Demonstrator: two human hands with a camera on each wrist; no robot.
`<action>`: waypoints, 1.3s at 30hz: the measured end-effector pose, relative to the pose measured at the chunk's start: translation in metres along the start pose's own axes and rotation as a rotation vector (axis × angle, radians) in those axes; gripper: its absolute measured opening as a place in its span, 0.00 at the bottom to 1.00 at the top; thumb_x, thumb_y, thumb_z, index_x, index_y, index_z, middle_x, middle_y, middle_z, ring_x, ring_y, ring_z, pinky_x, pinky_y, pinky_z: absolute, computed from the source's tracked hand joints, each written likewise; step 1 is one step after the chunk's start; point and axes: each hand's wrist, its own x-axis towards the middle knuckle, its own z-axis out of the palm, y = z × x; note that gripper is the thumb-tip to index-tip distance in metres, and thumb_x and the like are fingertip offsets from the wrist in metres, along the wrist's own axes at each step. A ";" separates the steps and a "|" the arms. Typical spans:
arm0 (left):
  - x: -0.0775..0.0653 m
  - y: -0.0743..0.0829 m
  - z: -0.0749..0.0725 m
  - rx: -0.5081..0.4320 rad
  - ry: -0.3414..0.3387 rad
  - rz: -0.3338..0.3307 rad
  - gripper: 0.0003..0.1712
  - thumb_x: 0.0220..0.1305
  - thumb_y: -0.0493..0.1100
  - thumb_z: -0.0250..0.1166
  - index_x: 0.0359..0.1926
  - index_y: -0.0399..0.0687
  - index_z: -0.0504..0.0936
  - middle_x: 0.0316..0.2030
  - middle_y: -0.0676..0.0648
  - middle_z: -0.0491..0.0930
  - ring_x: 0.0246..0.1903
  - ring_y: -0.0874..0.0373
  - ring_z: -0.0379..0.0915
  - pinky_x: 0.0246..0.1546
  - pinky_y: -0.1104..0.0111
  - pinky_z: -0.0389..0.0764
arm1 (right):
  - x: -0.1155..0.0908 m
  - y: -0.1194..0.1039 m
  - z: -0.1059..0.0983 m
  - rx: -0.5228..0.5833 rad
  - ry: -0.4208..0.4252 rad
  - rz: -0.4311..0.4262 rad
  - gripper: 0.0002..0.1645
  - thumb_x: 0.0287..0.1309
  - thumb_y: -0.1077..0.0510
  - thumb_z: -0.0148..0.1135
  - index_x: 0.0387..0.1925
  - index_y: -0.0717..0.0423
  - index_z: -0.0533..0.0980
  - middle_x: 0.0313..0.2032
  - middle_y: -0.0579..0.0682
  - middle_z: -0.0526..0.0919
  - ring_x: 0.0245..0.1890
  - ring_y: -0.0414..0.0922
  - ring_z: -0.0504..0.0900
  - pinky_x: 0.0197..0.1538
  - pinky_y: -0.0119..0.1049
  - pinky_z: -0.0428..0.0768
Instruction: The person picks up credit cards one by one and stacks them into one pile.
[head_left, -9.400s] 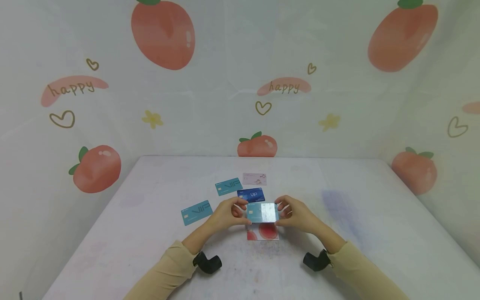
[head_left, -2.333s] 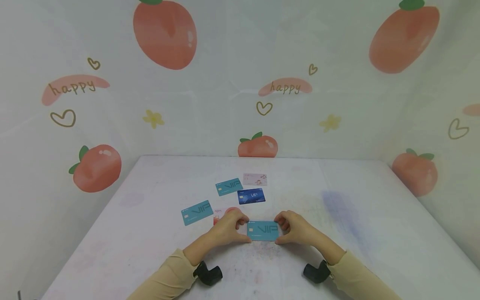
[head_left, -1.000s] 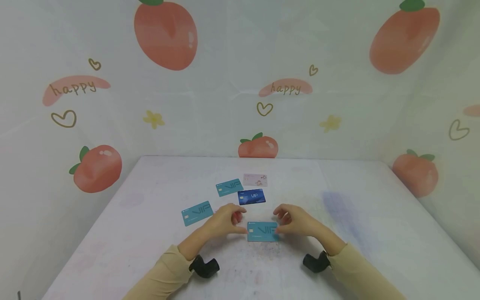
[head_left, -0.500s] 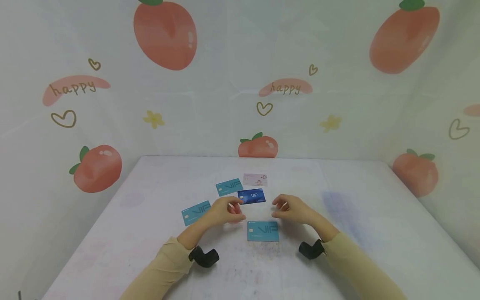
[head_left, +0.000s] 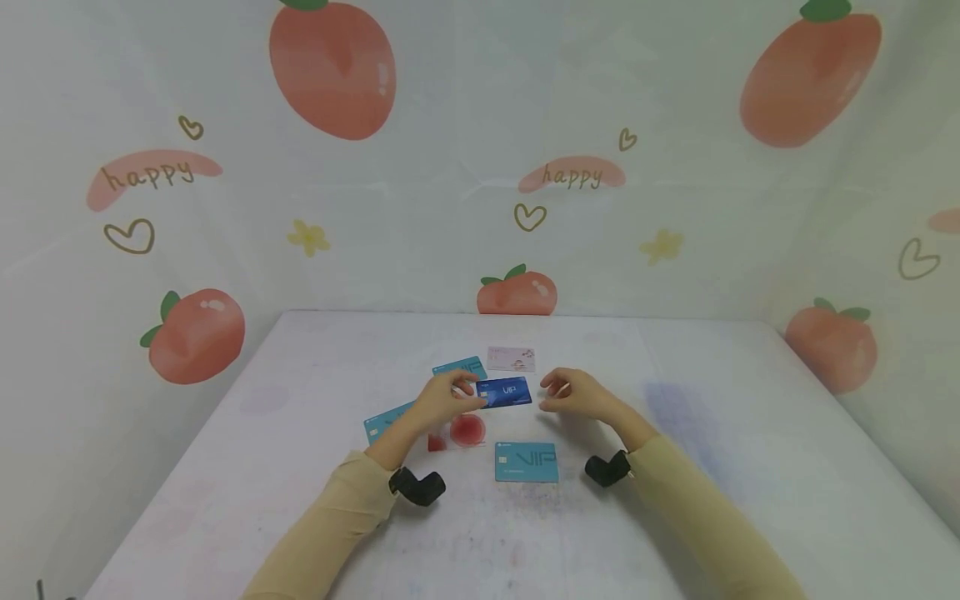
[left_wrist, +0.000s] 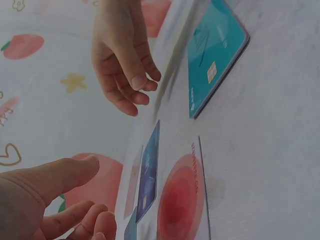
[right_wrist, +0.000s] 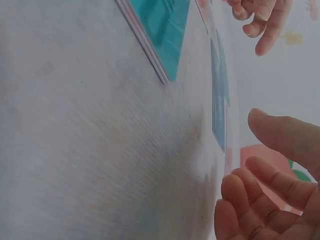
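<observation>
A dark blue VIP card (head_left: 505,392) lies flat on the table between my two hands. My left hand (head_left: 444,398) hovers at its left end, thumb and fingers apart; in the head view the thumb overlaps the card's corner. Off the right end is my right hand (head_left: 581,394), fingers loosely bent, thumb spread, nothing held. Both hands appear raised above the surface in the wrist views. Nearer the body, a teal VIP card (head_left: 526,462) tops a small neat stack, whose layered edges (right_wrist: 145,45) show in the right wrist view.
A red-patterned card (head_left: 467,430) lies below the left hand. One teal card (head_left: 385,419) is partly hidden by the left arm, another teal card (head_left: 457,366) by the left hand. A pale pink card (head_left: 511,359) lies farthest back on the white table (head_left: 712,533).
The teal card, earlier held between both hands, was laid squarely over a red-patterned card and released. Both hands then moved forward, apart from the stack, to either side of the dark blue card.
</observation>
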 end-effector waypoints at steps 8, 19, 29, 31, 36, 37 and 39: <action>0.009 0.003 -0.001 0.034 -0.003 -0.042 0.30 0.55 0.45 0.68 0.57 0.40 0.73 0.39 0.42 0.79 0.27 0.57 0.72 0.24 0.72 0.71 | 0.017 0.003 0.001 0.011 -0.027 0.021 0.23 0.50 0.54 0.68 0.46 0.60 0.74 0.39 0.55 0.78 0.39 0.46 0.75 0.43 0.35 0.77; 0.017 0.002 0.002 0.049 -0.029 -0.081 0.30 0.52 0.43 0.70 0.57 0.40 0.74 0.32 0.44 0.77 0.22 0.58 0.71 0.23 0.74 0.71 | 0.028 -0.002 0.005 0.019 -0.036 0.041 0.27 0.48 0.57 0.70 0.49 0.62 0.73 0.41 0.57 0.78 0.40 0.47 0.75 0.45 0.37 0.77; 0.022 0.002 0.001 0.122 -0.041 -0.104 0.34 0.46 0.43 0.74 0.56 0.38 0.75 0.27 0.47 0.75 0.27 0.59 0.66 0.27 0.73 0.66 | 0.036 -0.003 0.007 0.014 -0.063 0.067 0.30 0.45 0.57 0.72 0.51 0.60 0.73 0.41 0.57 0.77 0.40 0.47 0.74 0.45 0.37 0.77; 0.022 0.001 0.002 0.118 -0.045 -0.108 0.34 0.45 0.42 0.74 0.56 0.38 0.75 0.26 0.47 0.75 0.26 0.60 0.66 0.27 0.73 0.67 | 0.037 -0.004 0.007 0.013 -0.069 0.065 0.30 0.45 0.57 0.72 0.51 0.60 0.73 0.40 0.56 0.77 0.40 0.47 0.74 0.44 0.36 0.77; 0.024 -0.004 0.003 0.110 -0.039 -0.099 0.34 0.45 0.41 0.74 0.55 0.38 0.75 0.26 0.47 0.76 0.26 0.60 0.66 0.28 0.74 0.67 | 0.037 -0.006 0.007 0.019 -0.076 0.068 0.30 0.45 0.57 0.72 0.51 0.60 0.72 0.38 0.55 0.75 0.38 0.46 0.72 0.41 0.34 0.75; 0.025 -0.005 0.003 0.110 -0.036 -0.095 0.34 0.44 0.41 0.74 0.55 0.38 0.75 0.26 0.47 0.76 0.26 0.60 0.66 0.28 0.74 0.67 | 0.037 -0.006 0.007 0.022 -0.075 0.072 0.31 0.44 0.57 0.72 0.51 0.60 0.72 0.37 0.55 0.75 0.37 0.46 0.72 0.41 0.33 0.74; 0.025 -0.006 0.004 0.109 -0.030 -0.089 0.34 0.44 0.41 0.74 0.55 0.38 0.75 0.27 0.47 0.77 0.26 0.60 0.67 0.28 0.74 0.67 | 0.037 -0.006 0.007 0.020 -0.074 0.072 0.31 0.44 0.57 0.72 0.51 0.60 0.72 0.37 0.54 0.74 0.37 0.46 0.72 0.41 0.33 0.73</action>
